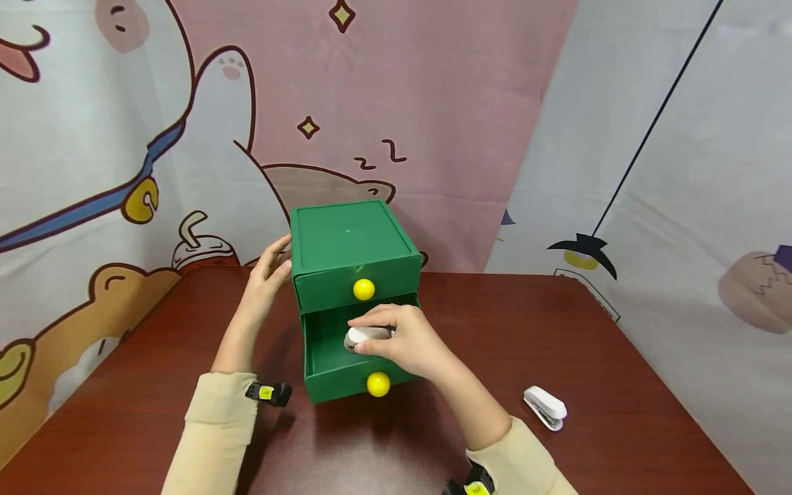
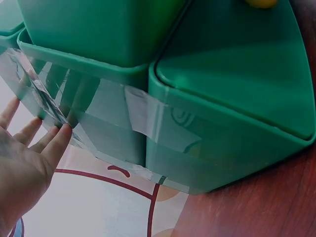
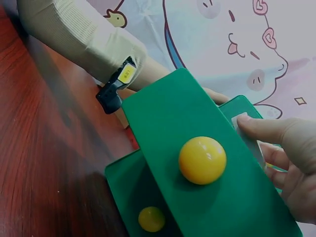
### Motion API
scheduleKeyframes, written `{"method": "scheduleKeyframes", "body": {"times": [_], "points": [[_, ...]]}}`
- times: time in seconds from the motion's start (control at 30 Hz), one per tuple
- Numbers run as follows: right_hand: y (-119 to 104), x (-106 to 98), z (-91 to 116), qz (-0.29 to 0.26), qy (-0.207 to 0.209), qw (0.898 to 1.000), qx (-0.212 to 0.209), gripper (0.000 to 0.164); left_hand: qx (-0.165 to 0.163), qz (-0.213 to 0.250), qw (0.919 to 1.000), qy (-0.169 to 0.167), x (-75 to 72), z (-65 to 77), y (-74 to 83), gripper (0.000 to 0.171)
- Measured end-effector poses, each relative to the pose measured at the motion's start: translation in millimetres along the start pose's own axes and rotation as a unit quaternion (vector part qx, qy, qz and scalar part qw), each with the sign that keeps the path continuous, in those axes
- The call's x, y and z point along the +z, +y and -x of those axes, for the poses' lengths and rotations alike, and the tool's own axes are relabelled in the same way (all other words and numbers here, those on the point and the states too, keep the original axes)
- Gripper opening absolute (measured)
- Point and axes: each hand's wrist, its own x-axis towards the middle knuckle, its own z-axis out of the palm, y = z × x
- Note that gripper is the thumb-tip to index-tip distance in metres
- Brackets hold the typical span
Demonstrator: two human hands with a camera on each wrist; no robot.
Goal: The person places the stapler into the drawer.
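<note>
A green drawer box (image 1: 353,237) stands on the table, its lower drawer (image 1: 324,354) pulled out and its upper drawer closed. My right hand (image 1: 411,340) holds a white stapler (image 1: 366,335) between thumb and fingers, inside the open lower drawer's outline. In the right wrist view the white stapler (image 3: 252,143) shows partly behind the drawer front, under my thumb. My left hand (image 1: 267,275) rests against the box's left side. In the left wrist view its spread fingertips touch clear tape (image 2: 108,108) stuck on the green side wall.
Another white stapler (image 1: 546,407) lies on the brown table (image 1: 495,330) to the right of the box. Round yellow knobs stick out from the upper drawer (image 1: 364,289) and lower drawer. A cartoon-printed cloth (image 1: 433,103) hangs behind the table.
</note>
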Motion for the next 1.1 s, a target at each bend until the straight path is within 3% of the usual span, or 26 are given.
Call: {"method": "scheduleKeyframes", "body": {"times": [0.27, 0.5, 0.67, 0.87, 1.1], "points": [[-0.5, 7.3, -7.4, 0.004, -0.026, 0.999, 0.035, 0.030, 0.001, 0.003, 1.0000, -0.007, 5.6, 3.7, 17.1, 0.051], [-2.3, 11.0, -10.4, 0.050, -0.043, 0.996, 0.062, 0.029, -0.004, 0.000, 1.0000, 0.001, 1.3, 0.4, 3.7, 0.051], [-1.4, 12.6, -10.6, 0.081, -0.048, 0.994, 0.055, 0.024, -0.002, 0.000, 1.0000, 0.000, 1.1, 1.3, 4.6, 0.051], [-0.4, 11.8, -8.2, 0.080, -0.026, 0.996, 0.043, 0.023, 0.002, -0.001, 1.0000, -0.003, 3.9, 4.5, 15.0, 0.052], [-1.0, 9.0, -0.6, 0.053, 0.030, 0.998, -0.002, 0.025, 0.009, 0.001, 1.0000, -0.001, 1.0, 0.5, 0.8, 0.051]]}}
